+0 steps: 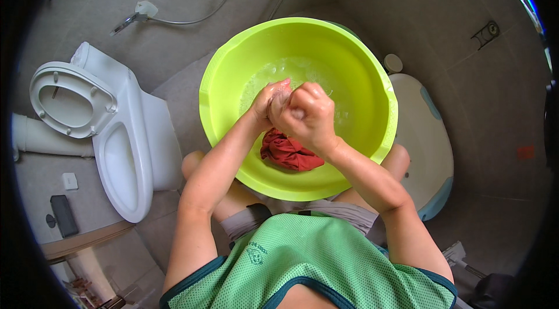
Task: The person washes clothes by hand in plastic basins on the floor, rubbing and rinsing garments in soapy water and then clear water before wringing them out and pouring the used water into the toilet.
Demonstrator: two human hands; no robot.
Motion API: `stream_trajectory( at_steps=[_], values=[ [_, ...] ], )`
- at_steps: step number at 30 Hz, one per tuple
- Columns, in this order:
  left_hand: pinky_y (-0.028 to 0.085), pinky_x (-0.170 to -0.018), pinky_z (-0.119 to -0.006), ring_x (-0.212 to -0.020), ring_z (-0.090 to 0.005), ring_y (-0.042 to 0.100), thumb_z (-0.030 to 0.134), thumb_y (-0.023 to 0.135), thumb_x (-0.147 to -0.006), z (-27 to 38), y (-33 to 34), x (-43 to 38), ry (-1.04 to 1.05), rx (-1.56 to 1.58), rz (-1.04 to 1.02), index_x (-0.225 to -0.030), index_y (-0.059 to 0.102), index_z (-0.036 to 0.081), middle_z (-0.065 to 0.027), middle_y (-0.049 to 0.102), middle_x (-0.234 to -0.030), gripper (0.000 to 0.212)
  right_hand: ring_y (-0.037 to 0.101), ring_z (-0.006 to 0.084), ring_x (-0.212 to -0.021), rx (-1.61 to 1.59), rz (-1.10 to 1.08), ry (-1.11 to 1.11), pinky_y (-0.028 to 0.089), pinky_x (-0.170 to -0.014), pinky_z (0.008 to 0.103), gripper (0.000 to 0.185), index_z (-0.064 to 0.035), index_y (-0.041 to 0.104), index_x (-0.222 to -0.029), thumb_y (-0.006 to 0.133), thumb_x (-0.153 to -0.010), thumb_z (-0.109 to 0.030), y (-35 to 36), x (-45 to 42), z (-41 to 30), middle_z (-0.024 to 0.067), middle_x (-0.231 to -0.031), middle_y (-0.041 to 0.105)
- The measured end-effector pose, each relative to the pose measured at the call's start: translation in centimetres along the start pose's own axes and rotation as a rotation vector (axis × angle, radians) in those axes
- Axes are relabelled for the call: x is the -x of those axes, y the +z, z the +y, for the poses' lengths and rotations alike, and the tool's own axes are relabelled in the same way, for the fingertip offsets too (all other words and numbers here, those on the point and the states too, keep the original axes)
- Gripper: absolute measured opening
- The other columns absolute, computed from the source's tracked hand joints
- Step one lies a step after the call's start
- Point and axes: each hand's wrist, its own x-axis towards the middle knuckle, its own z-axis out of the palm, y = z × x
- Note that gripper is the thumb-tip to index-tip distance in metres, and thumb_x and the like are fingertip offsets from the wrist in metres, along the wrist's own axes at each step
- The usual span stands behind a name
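Observation:
Over a lime-green plastic basin (371, 134), my left hand (267, 98) and my right hand (315, 110) are pressed together, both wet. The right hand's fingers are curled, and they cover most of the left hand's palm. Something pale or foamy shows between them, but whether it is an object or only lather cannot be made out. Just below my wrists a crumpled wet red cloth (290, 152) lies against the near side of the basin. Shallow soapy water (284, 69) with bubbles covers the basin's bottom.
My knees flank the basin. To the left stands a white toilet (146, 147) with its lid raised. A hand shower (129, 21) hangs on the back wall with its hose. At right a white baby bathtub (426, 147) leans by the wall, near a round white lid (393, 63).

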Motion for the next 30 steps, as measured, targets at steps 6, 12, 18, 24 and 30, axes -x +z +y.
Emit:
stream_trajectory(
  at_steps=[6,12,18,24,30],
  values=[
    [0.046,-0.057,-0.027,-0.059,-0.0150,0.054,0.030,0.041,-0.090,0.5,-0.4,-0.6,-0.209,0.052,-0.050,-0.072,0.053,0.005,-0.0056,0.056,-0.066,0.034,0.048,0.0225,-0.062,0.088,-0.229,-0.289,0.041,-0.056,0.0335,0.017,-0.0110,0.048,-0.060,0.063,-0.052,-0.010,-0.8,0.8,-1.5,0.0043,-0.065,0.045],
    [0.039,-0.047,-0.026,-0.048,-0.0118,0.045,0.024,0.047,-0.088,1.3,1.3,-0.5,-0.267,-0.288,0.042,-0.063,0.051,0.007,-0.0027,0.050,-0.057,0.030,0.047,0.0171,-0.063,0.119,-0.332,-0.514,0.039,-0.059,0.0305,0.019,-0.0133,0.047,-0.060,0.064,-0.051,-0.018,-0.6,2.0,-1.7,0.0012,-0.064,0.043],
    [0.037,-0.045,-0.028,-0.048,-0.0123,0.046,0.024,0.050,-0.085,0.6,2.4,0.1,-0.207,-0.504,0.192,-0.068,0.052,0.005,-0.0032,0.050,-0.059,0.025,0.049,0.0168,-0.065,0.106,-0.470,-0.590,0.040,-0.059,0.0287,0.014,-0.0131,0.049,-0.061,0.061,-0.057,-0.019,-0.7,2.1,-2.3,0.0015,-0.065,0.045],
    [0.041,-0.051,-0.028,-0.051,-0.0143,0.046,0.021,0.049,-0.086,0.1,2.8,-0.3,-0.145,-0.624,0.147,-0.056,0.044,0.006,-0.0060,0.049,-0.057,0.034,0.049,0.0164,-0.065,0.126,-0.552,-0.635,0.040,-0.059,0.0285,0.013,-0.0127,0.050,-0.061,0.060,-0.060,-0.022,-0.8,2.5,-2.4,0.0014,-0.066,0.045],
    [0.042,-0.054,-0.029,-0.051,-0.0160,0.046,0.018,0.048,-0.084,0.3,3.4,-0.4,-0.166,-0.695,0.107,-0.050,0.040,0.007,-0.0070,0.048,-0.053,0.036,0.049,0.0161,-0.064,0.153,-0.616,-0.693,0.041,-0.059,0.0280,0.012,-0.0122,0.050,-0.060,0.058,-0.060,-0.022,-0.9,2.2,-2.7,0.0009,-0.064,0.045]
  ],
)
